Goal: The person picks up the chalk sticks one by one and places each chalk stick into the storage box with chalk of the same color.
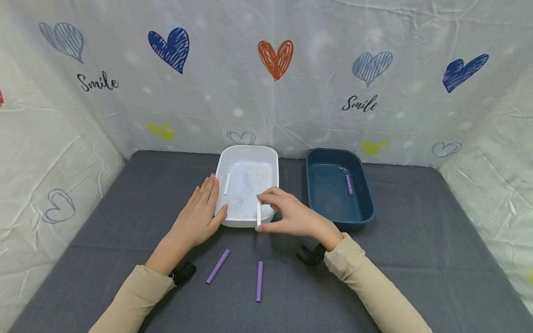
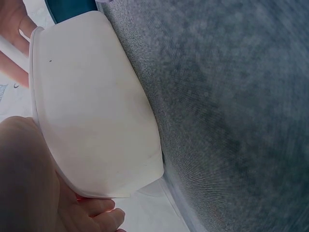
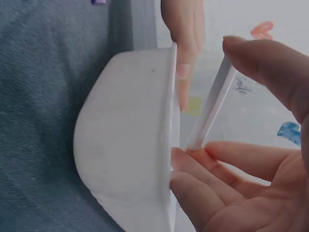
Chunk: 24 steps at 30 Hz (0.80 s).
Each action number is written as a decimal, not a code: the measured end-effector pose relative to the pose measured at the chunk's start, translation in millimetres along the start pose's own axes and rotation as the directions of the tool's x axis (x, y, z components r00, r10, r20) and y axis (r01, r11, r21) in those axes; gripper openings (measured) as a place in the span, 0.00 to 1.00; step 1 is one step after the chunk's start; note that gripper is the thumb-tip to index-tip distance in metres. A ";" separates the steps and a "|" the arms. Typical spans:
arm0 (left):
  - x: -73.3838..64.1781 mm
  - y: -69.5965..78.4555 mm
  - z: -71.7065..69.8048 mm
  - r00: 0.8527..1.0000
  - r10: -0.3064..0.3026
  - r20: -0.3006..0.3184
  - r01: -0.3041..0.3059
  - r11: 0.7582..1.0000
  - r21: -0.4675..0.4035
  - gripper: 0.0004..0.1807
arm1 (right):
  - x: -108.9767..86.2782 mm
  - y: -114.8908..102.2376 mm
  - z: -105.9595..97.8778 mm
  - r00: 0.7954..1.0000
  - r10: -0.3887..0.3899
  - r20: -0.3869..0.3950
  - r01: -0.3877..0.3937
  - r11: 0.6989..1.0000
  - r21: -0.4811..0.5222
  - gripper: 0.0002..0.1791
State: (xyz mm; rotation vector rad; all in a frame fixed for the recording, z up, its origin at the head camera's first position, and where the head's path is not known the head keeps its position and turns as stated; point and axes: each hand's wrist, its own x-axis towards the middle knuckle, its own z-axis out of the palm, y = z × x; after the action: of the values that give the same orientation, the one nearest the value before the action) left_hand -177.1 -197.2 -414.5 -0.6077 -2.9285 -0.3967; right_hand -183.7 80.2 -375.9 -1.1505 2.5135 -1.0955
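A white chalk stick (image 1: 259,212) stands lengthwise between the thumb and fingertips of my right hand (image 1: 297,216), over the near right part of the white basin (image 1: 247,223). In the right wrist view the chalk (image 3: 212,104) is pinched at its two ends above the rim. My left hand (image 1: 201,210) lies with straight fingers along the basin's left rim, thumb at the near left corner. Inside the basin, near its left wall, rests another white chalk stick (image 1: 227,184). Two purple chalk sticks, one slanted (image 1: 218,266) and one pointing away from me (image 1: 259,281), lie on the table in front.
To the right of the white basin stands a dark blue basin (image 1: 338,219) with one purple chalk stick (image 1: 349,185) inside. Both sit on a grey cloth-covered table (image 1: 420,222), close to a white curtain (image 1: 233,78) printed with hearts.
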 end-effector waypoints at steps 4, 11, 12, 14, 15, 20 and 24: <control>-0.5 -0.1 -0.9 1.000 -0.004 0.004 0.004 1.000 -0.002 0.39 | 11.2 4.2 -2.2 0.999 0.039 -0.017 -0.038 0.998 0.040 0.37; -0.4 0.3 -1.3 1.000 -0.001 0.010 0.001 1.000 -0.003 0.40 | 29.8 10.7 -7.8 0.992 0.123 -0.032 -0.121 0.991 0.057 0.36; -0.3 0.2 -1.0 1.000 -0.002 0.011 0.002 1.000 -0.003 0.40 | 32.6 11.1 -8.4 0.990 0.136 -0.030 -0.134 0.989 0.055 0.36; 0.1 0.2 -0.5 1.000 -0.002 0.014 0.003 1.000 -0.003 0.40 | 37.4 11.9 -10.2 0.986 0.163 -0.021 -0.162 0.986 0.048 0.37; 0.3 0.2 -0.4 1.000 -0.003 0.015 0.003 1.000 -0.003 0.40 | 39.8 12.2 -11.0 0.984 0.177 -0.016 -0.176 0.983 0.044 0.37; 0.3 -0.2 0.2 1.000 -0.006 0.020 0.006 1.000 -0.002 0.40 | 52.7 15.0 -13.8 0.973 0.233 -0.010 -0.232 0.971 0.050 0.32; 0.5 -1.1 0.5 1.000 -0.001 0.010 0.001 1.000 0.000 0.40 | 64.8 18.7 -14.5 0.964 0.265 -0.031 -0.263 0.963 0.055 0.26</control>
State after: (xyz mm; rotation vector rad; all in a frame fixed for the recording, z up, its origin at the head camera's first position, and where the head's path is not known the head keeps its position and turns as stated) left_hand -178.1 -197.9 -415.2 -0.6098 -2.9387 -0.3945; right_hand -245.5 50.3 -369.1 -0.7592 2.5571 -1.1095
